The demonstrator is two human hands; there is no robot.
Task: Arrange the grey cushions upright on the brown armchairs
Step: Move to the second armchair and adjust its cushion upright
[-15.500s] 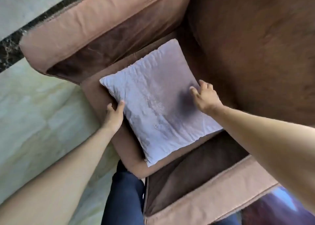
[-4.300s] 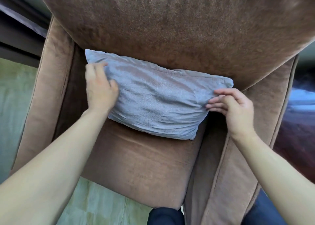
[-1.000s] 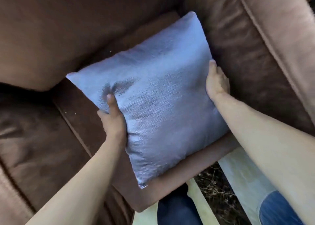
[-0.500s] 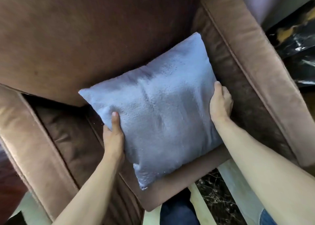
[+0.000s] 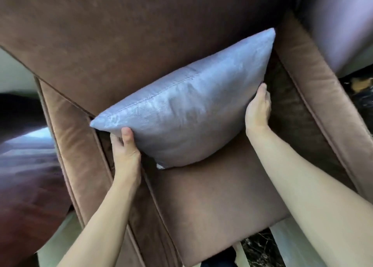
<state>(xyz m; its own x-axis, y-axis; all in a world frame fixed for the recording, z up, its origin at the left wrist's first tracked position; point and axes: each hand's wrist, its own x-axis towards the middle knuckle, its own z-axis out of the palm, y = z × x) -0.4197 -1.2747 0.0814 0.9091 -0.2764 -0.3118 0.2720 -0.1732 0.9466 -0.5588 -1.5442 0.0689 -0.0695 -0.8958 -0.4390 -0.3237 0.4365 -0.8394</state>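
Note:
A grey cushion (image 5: 187, 113) stands on edge on the seat of a brown armchair (image 5: 218, 202), its top seam leaning against the backrest (image 5: 141, 34). My left hand (image 5: 125, 149) grips the cushion's lower left corner, thumb on the front face. My right hand (image 5: 257, 111) presses flat against the cushion's right side, fingers pointing up. The cushion's bottom edge rests near the back of the seat.
Padded armrests run along both sides, the left armrest (image 5: 74, 151) and the right armrest (image 5: 323, 97). A dark reddish-brown surface (image 5: 24, 175) lies to the left. Pale floor (image 5: 294, 246) shows at the bottom right. A purple-grey surface (image 5: 343, 20) sits at the top right.
The cushion has been tipped from lying flat on the seat to standing upright against the backrest. Both hands moved with it and stay on its sides. The view has turned squarer onto the chair.

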